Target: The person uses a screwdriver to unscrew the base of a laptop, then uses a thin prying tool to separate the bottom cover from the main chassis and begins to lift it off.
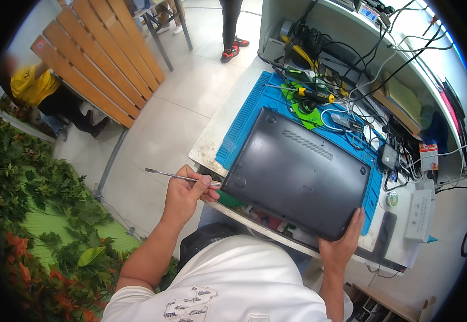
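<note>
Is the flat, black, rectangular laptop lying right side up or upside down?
Upside down: the flat, black, rectangular laptop shows its underside, with a long slotted vent and round black corner feet facing up.

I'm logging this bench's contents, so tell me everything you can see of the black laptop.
The black laptop lies underside up, set aslant, partly on the blue mat, its smooth dull shell looking like plastic. Three round feet and a long slotted vent show. The right hand holds its near right corner; whether the left hand touches the near left corner is unclear.
</note>
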{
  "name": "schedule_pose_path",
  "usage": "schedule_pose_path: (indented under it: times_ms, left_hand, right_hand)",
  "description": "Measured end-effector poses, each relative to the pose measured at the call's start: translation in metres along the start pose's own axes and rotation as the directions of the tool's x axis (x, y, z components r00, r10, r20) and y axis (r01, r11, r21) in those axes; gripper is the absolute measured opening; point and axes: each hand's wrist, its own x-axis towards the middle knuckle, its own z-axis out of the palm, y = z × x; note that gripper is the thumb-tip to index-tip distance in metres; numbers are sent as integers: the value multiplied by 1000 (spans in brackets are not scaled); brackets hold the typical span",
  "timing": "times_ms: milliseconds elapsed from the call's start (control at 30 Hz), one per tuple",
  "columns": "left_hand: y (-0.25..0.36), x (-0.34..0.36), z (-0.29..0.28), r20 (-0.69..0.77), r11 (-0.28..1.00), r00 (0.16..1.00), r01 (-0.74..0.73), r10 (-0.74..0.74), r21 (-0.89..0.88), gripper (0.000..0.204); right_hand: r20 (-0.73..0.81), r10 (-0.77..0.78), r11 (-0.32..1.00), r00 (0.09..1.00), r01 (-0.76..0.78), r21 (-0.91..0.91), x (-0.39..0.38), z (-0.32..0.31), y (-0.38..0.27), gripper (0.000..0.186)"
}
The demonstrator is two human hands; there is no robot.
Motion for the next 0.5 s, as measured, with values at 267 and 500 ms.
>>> schedule_pose_path:
  times_ms: [267, 500]
  left_hand:
    - [-5, -16, 15, 12, 941, 964, -261, 265, 217, 20]
    - [1, 2, 0, 52, 1000, 998, -28, 29, -14, 22]
  right_hand:
    - [5, 0, 1000, 1000, 1, -24, -1, 1, 0, 118]
    - [5, -8, 1000, 1000, 8, -19, -1, 2, 1, 119]
